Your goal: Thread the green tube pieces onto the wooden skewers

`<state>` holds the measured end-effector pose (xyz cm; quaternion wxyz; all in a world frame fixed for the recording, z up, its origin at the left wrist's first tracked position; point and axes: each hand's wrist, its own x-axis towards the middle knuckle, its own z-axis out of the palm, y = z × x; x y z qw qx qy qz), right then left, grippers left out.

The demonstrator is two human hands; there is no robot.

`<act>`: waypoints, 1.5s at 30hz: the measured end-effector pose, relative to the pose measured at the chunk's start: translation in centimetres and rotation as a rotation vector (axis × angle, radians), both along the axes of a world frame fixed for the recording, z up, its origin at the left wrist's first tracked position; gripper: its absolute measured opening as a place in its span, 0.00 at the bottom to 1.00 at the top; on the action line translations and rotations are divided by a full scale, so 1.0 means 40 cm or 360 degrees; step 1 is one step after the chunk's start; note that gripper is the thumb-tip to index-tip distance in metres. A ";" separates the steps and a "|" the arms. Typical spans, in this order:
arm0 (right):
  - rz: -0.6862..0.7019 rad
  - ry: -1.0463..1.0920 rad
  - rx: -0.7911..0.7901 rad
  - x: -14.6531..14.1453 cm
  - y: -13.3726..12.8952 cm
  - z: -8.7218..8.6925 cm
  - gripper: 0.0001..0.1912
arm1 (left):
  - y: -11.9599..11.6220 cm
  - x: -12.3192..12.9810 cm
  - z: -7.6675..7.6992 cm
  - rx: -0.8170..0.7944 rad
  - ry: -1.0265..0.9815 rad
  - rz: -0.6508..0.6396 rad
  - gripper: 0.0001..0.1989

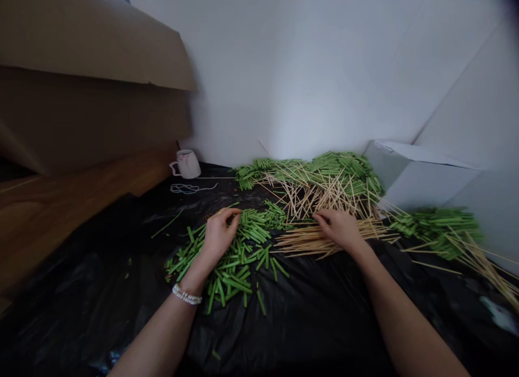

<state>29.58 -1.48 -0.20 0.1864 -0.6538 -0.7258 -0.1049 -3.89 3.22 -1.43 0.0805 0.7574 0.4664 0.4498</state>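
My left hand [219, 232], with a pale beaded bracelet [186, 294] at the wrist, is over a loose pile of cut green stem pieces [237, 277]. Its thumb and fingers are pinched together; what they hold, if anything, is hidden. Just above a bundle of thin wooden skewers [306, 242], my right hand [340, 227] also has its fingertips pressed together. Skewers behind it make it hard to see what is in the pinch. Beyond the hands, bare skewer ends fan out from a heap of green stem pieces [344, 169] threaded in rows.
Black plastic sheeting [308, 323] covers the surface. A white mug [188, 165] and a tangle of string [186, 188] are at the back left, near a large cardboard box [97, 112]. To the right stand a white box [421, 174] and another green stem heap [441, 228].
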 end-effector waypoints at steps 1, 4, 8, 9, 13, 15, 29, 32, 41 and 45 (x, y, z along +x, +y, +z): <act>0.0033 0.0011 -0.0047 -0.004 -0.003 0.004 0.15 | 0.001 0.001 -0.001 -0.0007 0.0018 0.0001 0.11; 0.0115 0.0064 -0.0167 -0.009 -0.013 0.021 0.12 | 0.004 0.005 -0.008 -0.0021 0.0054 -0.0001 0.11; 0.0177 0.0162 -0.0305 0.010 -0.023 0.050 0.12 | 0.009 0.004 -0.013 -0.0021 0.0073 -0.0002 0.11; 0.0197 0.0187 -0.0353 0.019 -0.026 0.057 0.12 | 0.009 0.003 -0.013 -0.0022 0.0079 0.0004 0.11; 0.0325 0.0284 -0.0606 0.053 -0.040 0.074 0.10 | 0.007 0.002 -0.008 -0.0042 0.0083 0.0016 0.12; 0.0400 0.0329 -0.0723 0.065 -0.048 0.077 0.10 | 0.004 0.003 -0.005 -0.0048 0.0073 0.0016 0.12; 0.0548 0.0303 -0.0862 0.047 -0.031 0.036 0.09 | -0.005 0.004 0.009 -0.0079 -0.0018 0.0009 0.11; 0.0627 0.0352 -0.0753 0.001 -0.033 0.043 0.09 | -0.003 0.000 0.006 -0.0075 -0.0036 -0.0082 0.09; 0.0977 0.0119 0.0521 -0.241 -0.090 -0.034 0.15 | -0.016 0.003 -0.006 -0.0148 0.0390 -0.0400 0.10; 0.1154 -0.0002 0.0671 -0.271 -0.104 -0.059 0.14 | -0.035 0.015 -0.007 -0.0156 0.0637 -0.0431 0.12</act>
